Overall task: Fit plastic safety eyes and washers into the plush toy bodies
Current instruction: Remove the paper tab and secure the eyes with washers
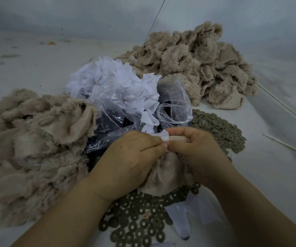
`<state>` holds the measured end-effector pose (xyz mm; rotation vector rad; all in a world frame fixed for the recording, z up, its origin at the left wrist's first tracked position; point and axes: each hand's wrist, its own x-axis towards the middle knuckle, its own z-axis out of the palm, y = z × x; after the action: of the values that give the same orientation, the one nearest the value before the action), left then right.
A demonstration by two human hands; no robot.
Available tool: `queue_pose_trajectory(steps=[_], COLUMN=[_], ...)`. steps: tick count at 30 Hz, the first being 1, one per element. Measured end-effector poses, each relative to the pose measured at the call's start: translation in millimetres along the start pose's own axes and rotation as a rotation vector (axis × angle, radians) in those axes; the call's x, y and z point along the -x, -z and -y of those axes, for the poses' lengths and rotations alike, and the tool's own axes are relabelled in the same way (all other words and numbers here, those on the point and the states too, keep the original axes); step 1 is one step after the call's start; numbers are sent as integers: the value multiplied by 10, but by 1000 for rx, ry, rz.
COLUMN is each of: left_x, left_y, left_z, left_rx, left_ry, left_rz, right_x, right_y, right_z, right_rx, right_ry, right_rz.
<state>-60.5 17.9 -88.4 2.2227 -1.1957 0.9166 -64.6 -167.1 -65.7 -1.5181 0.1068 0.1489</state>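
Note:
A beige plush toy body [165,173], inside out, is bunched between both hands at the centre front. My left hand [127,157] pinches a small white fabric piece [163,135] against the plush at its top. My right hand [195,145] grips the plush top with curled fingers and thumb. Grey-green ring washers [136,221] lie spread below the hands, and more washers [220,129] are heaped to the right. Dark safety eyes fill a clear plastic bag [113,122] behind my left hand. Any eye inside the plush is hidden by my fingers.
A pile of beige plush bodies [33,143] lies at the left, a larger pile [197,65] at the back right. White fabric cut-outs [115,81] are heaped behind the bag. Thin white sticks [286,145] lie at the right on the white surface.

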Motion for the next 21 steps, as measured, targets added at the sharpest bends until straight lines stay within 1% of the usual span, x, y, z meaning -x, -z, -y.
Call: queue_pose_trajectory(steps=[3,5,8,10,14,17,21], left_x=[-12,-40,-91,-109,-141,-160,-161], left_y=[-4,-18,-63,-105,-131,-119,-110], left_z=[-19,-56,-139,-190,-239,-226,-238], left_rx=[77,156,277,411,607,647,704], left_ry=[57,147,410,599,859,953,972], left_rz=[-54,-115,-224,-282,-334,-304,-259], right_x=[-1,0,14,21,31,31,20], right_y=[6,4,-16,-42,-95,-104,-114], right_z=[1,6,10,2,-20,-40,-55], right_rx=[-14,-17,41,91,233,260,265], right_ry=[46,85,146,188,297,333,332], right_rz=[-49,-79,-104,-117,-161,-188,-199])
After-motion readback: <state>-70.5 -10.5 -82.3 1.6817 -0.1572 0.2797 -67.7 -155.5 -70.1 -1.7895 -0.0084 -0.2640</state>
